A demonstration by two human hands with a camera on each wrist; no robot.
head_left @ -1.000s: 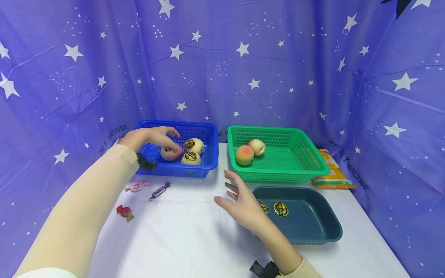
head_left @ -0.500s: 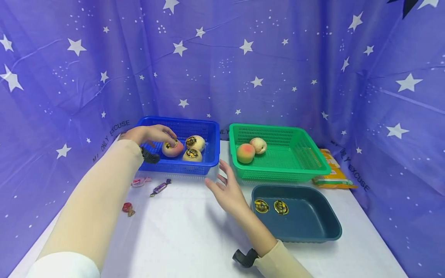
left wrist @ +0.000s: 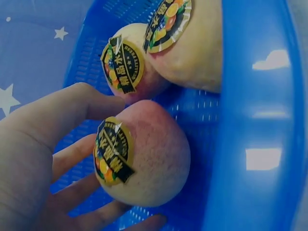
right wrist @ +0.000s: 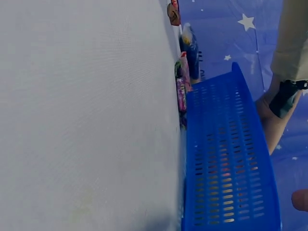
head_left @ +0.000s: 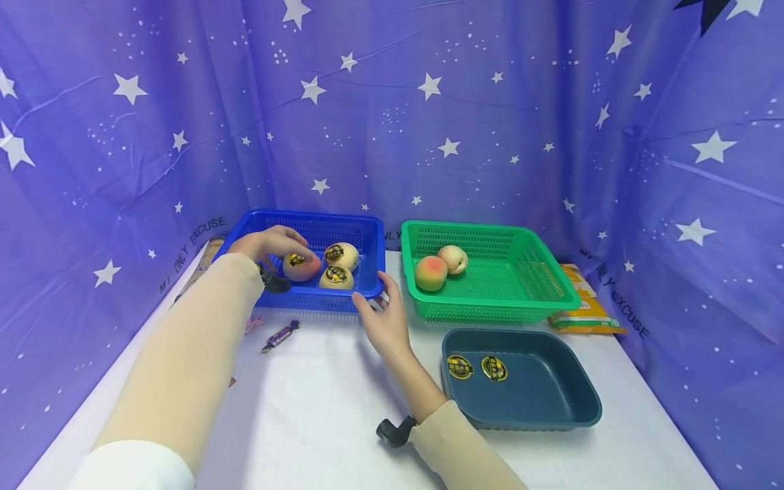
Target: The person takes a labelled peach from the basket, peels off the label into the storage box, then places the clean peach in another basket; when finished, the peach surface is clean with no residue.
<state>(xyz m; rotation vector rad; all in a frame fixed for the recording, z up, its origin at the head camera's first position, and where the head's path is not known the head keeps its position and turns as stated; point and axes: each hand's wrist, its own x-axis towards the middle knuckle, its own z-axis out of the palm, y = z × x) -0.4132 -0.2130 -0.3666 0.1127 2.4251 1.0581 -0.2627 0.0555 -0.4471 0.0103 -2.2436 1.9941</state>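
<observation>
In the head view my left hand point(head_left: 269, 245) reaches into the blue basket point(head_left: 294, 299) and curls over a pinkish peach point(head_left: 304, 267). The left wrist view has the thumb at the top of this peach point(left wrist: 154, 159), beside its black-and-gold sticker, with the fingers curving behind and below. Two paler stickered peaches point(head_left: 336, 277) lie to its right. My right hand point(head_left: 386, 320) is at the basket's front right corner, fingers loosely spread. The right wrist view puts its thumb tip slightly apart from the basket's rim point(right wrist: 262, 130); contact by the other fingers cannot be told.
A green basket point(head_left: 539, 272) with two peaches point(head_left: 431, 273) stands right of the blue one. Before it is a dark teal tray point(head_left: 520, 395) bearing two stickers. An orange packet point(head_left: 584, 306) lies at far right. A purple candy point(head_left: 280, 337) lies before the blue basket.
My right hand has moved left and forward, from beside the teal tray to the blue basket's corner. My left hand has settled around the peach, its forearm shifting right over the candies.
</observation>
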